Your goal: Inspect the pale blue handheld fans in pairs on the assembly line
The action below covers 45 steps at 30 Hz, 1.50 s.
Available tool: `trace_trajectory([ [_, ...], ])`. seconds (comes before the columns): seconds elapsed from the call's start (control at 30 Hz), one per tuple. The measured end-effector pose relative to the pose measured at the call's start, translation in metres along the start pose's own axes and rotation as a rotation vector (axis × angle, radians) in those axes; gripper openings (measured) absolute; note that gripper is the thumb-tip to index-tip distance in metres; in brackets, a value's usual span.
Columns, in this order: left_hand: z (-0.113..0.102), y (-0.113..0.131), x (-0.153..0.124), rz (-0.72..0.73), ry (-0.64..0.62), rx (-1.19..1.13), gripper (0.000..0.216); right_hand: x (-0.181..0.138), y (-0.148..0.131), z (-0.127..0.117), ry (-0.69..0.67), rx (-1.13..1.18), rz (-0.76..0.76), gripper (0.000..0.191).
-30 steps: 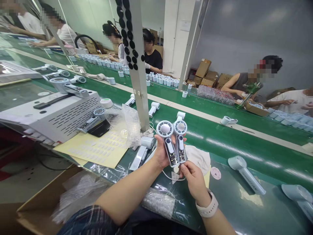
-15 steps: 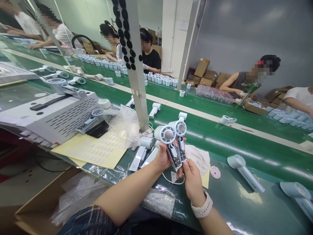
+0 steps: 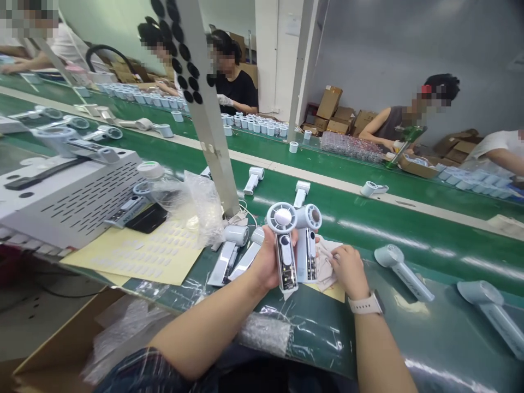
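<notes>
My left hand (image 3: 268,261) is wrapped round two light-blue handheld fans. The nearer fan (image 3: 286,267) faces me, its round grille up and its handle open, with a circuit board showing. Just behind it, the second fan (image 3: 306,254) is turned to the right, its handle open too. To the right, my right hand (image 3: 349,268) has its fingers closed on a crumpled whitish cloth (image 3: 326,267), which lies on the bench over a yellow sheet. Left of my left hand, a fan (image 3: 229,254) and another fan (image 3: 250,252) rest on the bench.
A metal post (image 3: 213,142) rises behind the bench. On the left are a white vented box (image 3: 77,191), a sticker sheet (image 3: 164,267) and a plastic bag (image 3: 200,202). More fans (image 3: 403,270) lie to the right. Across the green conveyor (image 3: 347,218), people work beside rows of blue parts.
My right hand has left the fans' lower ends and moved right onto the cloth, which is now bunched up. The fans in my left hand have turned more upright and spread apart.
</notes>
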State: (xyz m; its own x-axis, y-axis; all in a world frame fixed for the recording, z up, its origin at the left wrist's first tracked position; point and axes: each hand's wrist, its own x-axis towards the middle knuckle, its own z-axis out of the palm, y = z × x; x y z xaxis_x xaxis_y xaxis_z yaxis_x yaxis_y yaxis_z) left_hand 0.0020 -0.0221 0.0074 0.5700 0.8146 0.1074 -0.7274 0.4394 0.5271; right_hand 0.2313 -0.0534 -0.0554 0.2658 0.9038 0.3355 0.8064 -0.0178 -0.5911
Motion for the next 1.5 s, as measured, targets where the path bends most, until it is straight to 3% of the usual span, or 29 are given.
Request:
trace_trajectory([
  [0.13,-0.002,-0.006,-0.007,-0.172,-0.06,-0.048,0.068,-0.003,-0.01,-0.015,0.111,0.066,0.004,0.014],
  [0.23,-0.004,-0.012,-0.01,-0.28,-0.087,-0.077,0.067,-0.011,-0.031,-0.027,0.156,0.383,-0.097,0.015],
  [0.37,-0.007,-0.019,-0.013,-0.427,-0.161,-0.065,0.071,-0.024,-0.052,-0.031,-0.088,0.849,-0.146,0.014],
  [0.47,-0.008,-0.021,-0.015,-0.468,-0.211,-0.021,0.074,-0.03,-0.059,-0.032,-0.277,1.024,-0.06,0.06],
  [0.5,-0.008,-0.021,-0.016,-0.479,-0.214,-0.007,0.075,-0.03,-0.061,-0.032,-0.318,1.055,-0.037,0.067],
  [0.6,-0.01,-0.021,-0.018,-0.517,-0.178,0.025,0.074,-0.033,-0.07,-0.032,-0.359,1.099,0.032,0.06],
  [0.73,-0.013,-0.024,-0.021,-0.502,-0.162,0.001,0.073,-0.038,-0.083,-0.032,-0.276,1.081,0.081,0.045],
  [0.9,-0.01,-0.015,-0.018,-0.542,-0.229,-0.056,0.072,-0.035,-0.071,-0.039,-0.455,1.048,0.008,0.055],
  [1.07,-0.01,-0.004,-0.011,-0.57,-0.256,-0.117,0.069,-0.029,-0.056,-0.044,-0.441,0.913,-0.096,0.061],
  [1.23,-0.016,-0.011,-0.011,-0.522,-0.333,-0.16,0.068,-0.031,-0.062,-0.043,-0.547,1.093,-0.097,0.058],
  [1.5,0.001,-0.013,-0.02,-0.494,-0.028,-0.133,0.067,-0.036,-0.065,-0.031,-0.411,0.959,-0.01,0.052],
])
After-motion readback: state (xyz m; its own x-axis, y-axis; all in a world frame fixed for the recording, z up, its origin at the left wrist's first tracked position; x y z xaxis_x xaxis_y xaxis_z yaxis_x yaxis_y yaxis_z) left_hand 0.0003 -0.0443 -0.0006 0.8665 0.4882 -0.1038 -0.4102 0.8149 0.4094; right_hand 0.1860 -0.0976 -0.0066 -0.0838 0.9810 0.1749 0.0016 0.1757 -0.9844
